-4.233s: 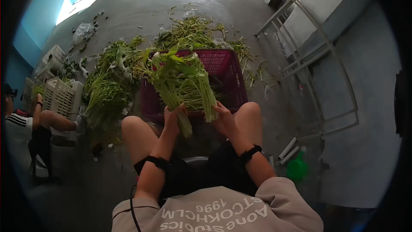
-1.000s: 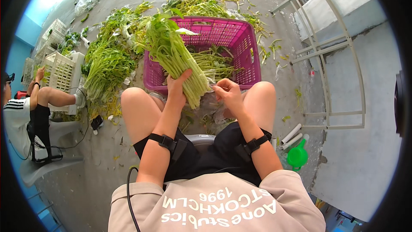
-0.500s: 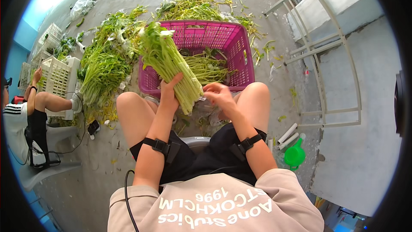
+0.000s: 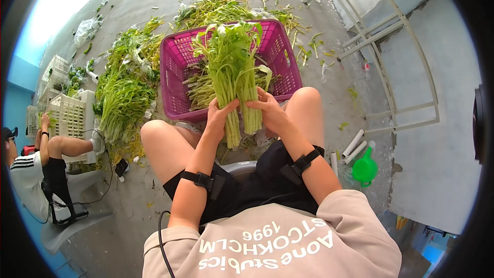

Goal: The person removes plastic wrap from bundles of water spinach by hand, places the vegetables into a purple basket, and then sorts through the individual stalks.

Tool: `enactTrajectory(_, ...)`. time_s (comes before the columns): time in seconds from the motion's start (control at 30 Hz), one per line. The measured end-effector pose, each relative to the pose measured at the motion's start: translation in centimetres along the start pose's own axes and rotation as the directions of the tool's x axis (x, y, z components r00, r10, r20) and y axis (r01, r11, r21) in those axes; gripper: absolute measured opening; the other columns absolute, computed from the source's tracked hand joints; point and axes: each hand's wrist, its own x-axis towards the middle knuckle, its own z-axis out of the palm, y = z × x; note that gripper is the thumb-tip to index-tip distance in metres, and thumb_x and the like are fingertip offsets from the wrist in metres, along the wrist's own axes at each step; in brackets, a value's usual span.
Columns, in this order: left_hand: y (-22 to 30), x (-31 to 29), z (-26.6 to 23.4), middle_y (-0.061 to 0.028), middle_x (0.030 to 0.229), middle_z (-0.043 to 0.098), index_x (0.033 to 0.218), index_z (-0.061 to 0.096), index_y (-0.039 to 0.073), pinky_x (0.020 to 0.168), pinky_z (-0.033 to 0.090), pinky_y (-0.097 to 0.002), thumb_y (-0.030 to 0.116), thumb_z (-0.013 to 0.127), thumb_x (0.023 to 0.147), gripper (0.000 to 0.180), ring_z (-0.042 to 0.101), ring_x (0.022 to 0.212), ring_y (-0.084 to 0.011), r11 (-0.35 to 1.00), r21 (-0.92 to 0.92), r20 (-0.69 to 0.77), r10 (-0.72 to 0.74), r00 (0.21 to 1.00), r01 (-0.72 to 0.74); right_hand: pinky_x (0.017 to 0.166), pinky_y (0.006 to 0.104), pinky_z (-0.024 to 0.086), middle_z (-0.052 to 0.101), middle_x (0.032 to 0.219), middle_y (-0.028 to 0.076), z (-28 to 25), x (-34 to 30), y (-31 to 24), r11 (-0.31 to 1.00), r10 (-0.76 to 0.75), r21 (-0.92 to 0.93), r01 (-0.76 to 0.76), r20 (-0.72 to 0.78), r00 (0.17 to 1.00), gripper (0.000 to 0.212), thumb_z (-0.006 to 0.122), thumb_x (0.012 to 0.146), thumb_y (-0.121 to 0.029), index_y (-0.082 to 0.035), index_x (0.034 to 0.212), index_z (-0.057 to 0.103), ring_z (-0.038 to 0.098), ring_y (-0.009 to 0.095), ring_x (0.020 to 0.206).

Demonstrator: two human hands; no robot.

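A long bunch of pale green leafy stalks (image 4: 224,83) is held in the left hand (image 4: 221,116), with the fingers closed around its lower part. A second bunch of green leafy stalks (image 4: 248,78) is gripped the same way by the right hand (image 4: 267,110). The two bunches are held side by side, leaves up, over the near side of a big pink-purple plastic crate with many small holes (image 4: 280,54). In the crate, more thin green stalks (image 4: 199,92) can be seen. To its left, a big pile of long green leafy stalks (image 4: 123,90) is spread on the grey floor (image 4: 126,213). Behind the crate, yellow-green plant bits (image 4: 221,6) are scattered. On the right, a bright green plastic scoop (image 4: 365,169) is seen near some white tubes (image 4: 353,144).
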Motion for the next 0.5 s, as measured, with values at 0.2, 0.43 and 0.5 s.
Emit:
enactTrajectory(0.2, 1.6, -0.1, -0.5, -0.0157, 0.115, 0.069, 0.12, 0.063, -0.004, 0.088, 0.056, -0.035, 0.001, 0.07, 0.085, 0.036, 0.068, 0.103, -0.023, 0.994, -0.102, 0.051, 0.03, 0.998, -0.025, 0.092, 0.04, 0.057, 0.063, 0.123, 0.015, 0.0, -0.8, -1.2, 0.958, 0.038, 0.275, -0.08, 0.153, 0.987, 0.049, 0.064, 0.087, 0.002, 0.0, 0.134, 0.05, 0.067, 0.028, 0.106)
enactTrajectory(0.43, 1.6, -0.5, -0.4, -0.0116, 0.107, 0.071, 0.113, 0.066, -0.002, 0.085, 0.055, -0.0329, 0.0, 0.072, 0.083, 0.03, 0.069, 0.097, -0.0203, 0.994, -0.08, 0.113, -0.071, 0.991, 0.081, 0.096, 0.0424, 0.054, 0.061, 0.126, 0.016, 1.6, -1.1, -1.8, 0.961, -0.05, 0.277, 0.014, 0.126, 0.991, 0.052, 0.064, 0.086, 0.004, -0.003, 0.135, 0.049, 0.063, 0.028, 0.113)
enactTrajectory(0.5, 1.6, -0.6, -0.5, -0.01, 0.103, 0.069, 0.108, 0.064, -0.002, 0.081, 0.056, -0.0326, 0.0, 0.075, 0.081, 0.029, 0.068, 0.088, -0.0179, 0.994, 0.102, 0.143, 0.033, 0.989, -0.047, 0.095, 0.042, 0.055, 0.061, 0.126, 0.015, 1.4, -0.9, -1.6, 0.969, -0.051, 0.245, 0.02, 0.123, 0.991, 0.052, 0.064, 0.086, 0.004, -0.003, 0.135, 0.05, 0.063, 0.028, 0.112)
